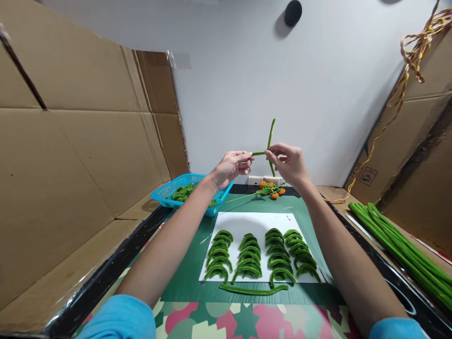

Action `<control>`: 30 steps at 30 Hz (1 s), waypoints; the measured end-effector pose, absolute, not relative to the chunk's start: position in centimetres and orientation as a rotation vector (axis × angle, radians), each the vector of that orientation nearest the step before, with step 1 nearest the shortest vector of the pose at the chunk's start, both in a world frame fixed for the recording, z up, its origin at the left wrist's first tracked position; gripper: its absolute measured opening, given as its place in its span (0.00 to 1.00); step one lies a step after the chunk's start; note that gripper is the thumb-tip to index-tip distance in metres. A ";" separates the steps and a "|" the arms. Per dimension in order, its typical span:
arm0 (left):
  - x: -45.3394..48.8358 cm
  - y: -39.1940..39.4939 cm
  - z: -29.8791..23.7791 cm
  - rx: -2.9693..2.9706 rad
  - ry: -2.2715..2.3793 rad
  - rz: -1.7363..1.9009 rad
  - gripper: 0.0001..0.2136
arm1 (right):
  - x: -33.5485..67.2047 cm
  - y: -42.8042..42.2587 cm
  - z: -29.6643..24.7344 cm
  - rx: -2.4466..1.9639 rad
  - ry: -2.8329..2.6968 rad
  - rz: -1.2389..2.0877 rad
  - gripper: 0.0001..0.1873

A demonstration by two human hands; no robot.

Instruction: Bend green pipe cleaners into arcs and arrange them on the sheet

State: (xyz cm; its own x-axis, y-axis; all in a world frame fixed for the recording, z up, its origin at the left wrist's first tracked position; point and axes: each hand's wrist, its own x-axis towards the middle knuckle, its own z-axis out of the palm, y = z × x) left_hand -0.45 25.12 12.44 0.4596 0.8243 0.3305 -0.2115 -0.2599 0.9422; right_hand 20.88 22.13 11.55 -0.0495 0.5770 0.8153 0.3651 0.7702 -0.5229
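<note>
My left hand pinches one end of a green pipe cleaner held level above the table. My right hand pinches where that stem meets an upright green pipe cleaner, which sticks out above and below my fingers. Whether the two are one bent stem or two crossed ones, I cannot tell. Below lies a white sheet bearing four columns of curved green pipe-cleaner pieces. A single loose green pipe cleaner rests along the sheet's near edge.
A blue basket with green pieces stands back left. Orange pom-pom flowers on green stems lie at the back. Long green pipe cleaners are bundled at right. Cardboard walls flank the table, and a twisted cord hangs right.
</note>
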 end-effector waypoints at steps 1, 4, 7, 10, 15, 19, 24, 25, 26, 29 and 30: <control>-0.5 25.1 12.5 1.524 0.568 1.082 0.09 | 20.9 22.1 11.6 -0.753 -1.666 0.206 0.14; -0.2 25.0 12.4 1.620 0.617 1.091 0.11 | 21.0 22.1 11.5 -0.743 -1.656 0.280 0.14; 0.3 24.8 12.2 1.802 0.652 1.192 0.13 | 20.9 22.4 11.4 -0.731 -1.570 0.467 0.15; 0.7 24.4 12.0 2.012 0.720 1.350 0.11 | 20.9 22.7 11.4 -0.728 -1.432 0.729 0.14; 0.3 23.6 12.1 2.607 0.807 1.511 0.09 | 21.3 22.8 11.7 -0.768 -1.256 1.160 0.09; 0.0 23.3 12.6 2.785 0.788 1.527 0.10 | 21.7 22.7 11.9 -0.751 -1.268 1.189 0.09; 0.5 23.6 13.0 2.187 0.749 1.528 0.12 | 21.7 22.3 12.1 -0.763 -1.462 0.889 0.19; 0.5 23.8 13.1 2.106 0.714 1.526 0.13 | 21.6 22.2 12.1 -0.759 -1.482 0.844 0.20; 0.4 24.1 13.1 2.046 0.690 1.531 0.14 | 21.6 22.2 12.2 -0.754 -1.497 0.810 0.22; 0.1 24.8 13.0 1.964 0.677 1.531 0.18 | 21.5 22.2 12.1 -0.744 -1.533 0.757 0.24; 0.1 25.0 12.9 1.958 0.681 1.519 0.18 | 21.5 22.3 12.0 -0.743 -1.539 0.752 0.24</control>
State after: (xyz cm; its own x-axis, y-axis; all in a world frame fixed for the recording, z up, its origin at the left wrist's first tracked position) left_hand 0.05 25.02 12.90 0.2274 0.6914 0.6858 0.0517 -0.7118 0.7005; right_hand 21.47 22.30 11.98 -0.0870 0.8090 0.5814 0.0384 0.5859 -0.8095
